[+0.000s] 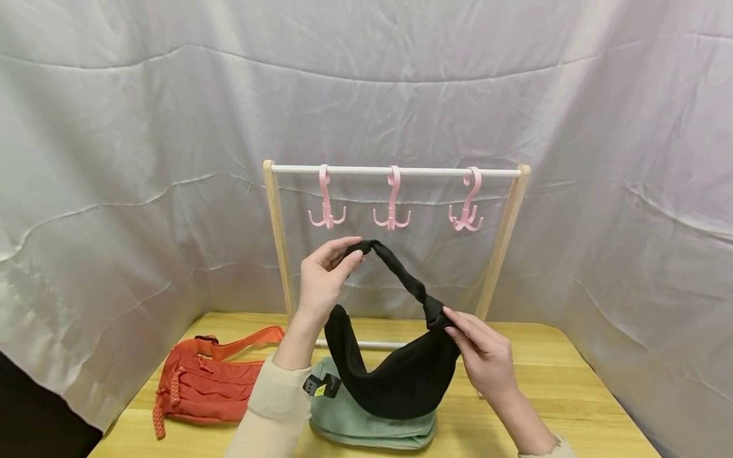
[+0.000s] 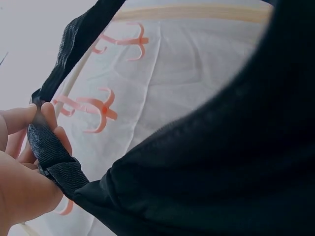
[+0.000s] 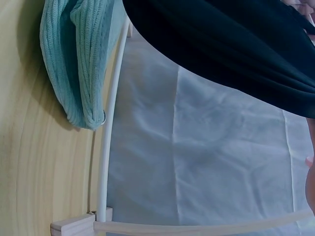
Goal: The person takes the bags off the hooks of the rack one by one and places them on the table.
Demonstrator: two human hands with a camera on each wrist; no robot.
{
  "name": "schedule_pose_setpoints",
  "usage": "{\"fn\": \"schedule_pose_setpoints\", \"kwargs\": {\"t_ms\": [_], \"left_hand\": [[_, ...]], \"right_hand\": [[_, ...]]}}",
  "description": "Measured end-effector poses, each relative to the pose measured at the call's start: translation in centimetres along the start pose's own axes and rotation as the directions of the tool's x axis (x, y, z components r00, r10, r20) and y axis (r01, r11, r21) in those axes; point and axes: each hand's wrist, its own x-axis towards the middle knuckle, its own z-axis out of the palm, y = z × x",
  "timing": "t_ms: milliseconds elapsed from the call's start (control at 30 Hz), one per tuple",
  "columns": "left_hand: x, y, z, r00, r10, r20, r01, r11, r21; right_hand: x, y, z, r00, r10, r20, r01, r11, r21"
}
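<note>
A black shoulder bag hangs in the air between both hands, its strap arching up over the body. My left hand pinches the strap near its top, thumb against fingers; in the left wrist view the left hand grips the webbing beside a buckle. Lower down, my right hand pinches the knotted strap end where it joins the bag. Only a sliver of the right hand shows in its own wrist view, beside the bag.
Behind the bag stands a wooden rack with a white rail and pink hooks. A green corduroy bag lies on the wooden table below the black one. To the left lies a red bag. Grey curtains surround the table.
</note>
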Motion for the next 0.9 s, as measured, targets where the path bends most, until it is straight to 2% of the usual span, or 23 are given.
{"fn": "schedule_pose_setpoints", "kwargs": {"t_ms": [467,900], "left_hand": [[-0.3,-0.8,-0.7,0.998,-0.042,0.044,0.039,0.997,0.068],[-0.7,-1.9,-1.0,0.994,-0.07,0.08,0.057,0.986,0.157]], "right_hand": [[-0.5,0.6,-1.0,1.0,0.011,-0.023,-0.013,0.998,-0.065],[-0.2,-0.1,-1.6,0.999,0.021,-0.041,-0.024,0.998,-0.06]]}}
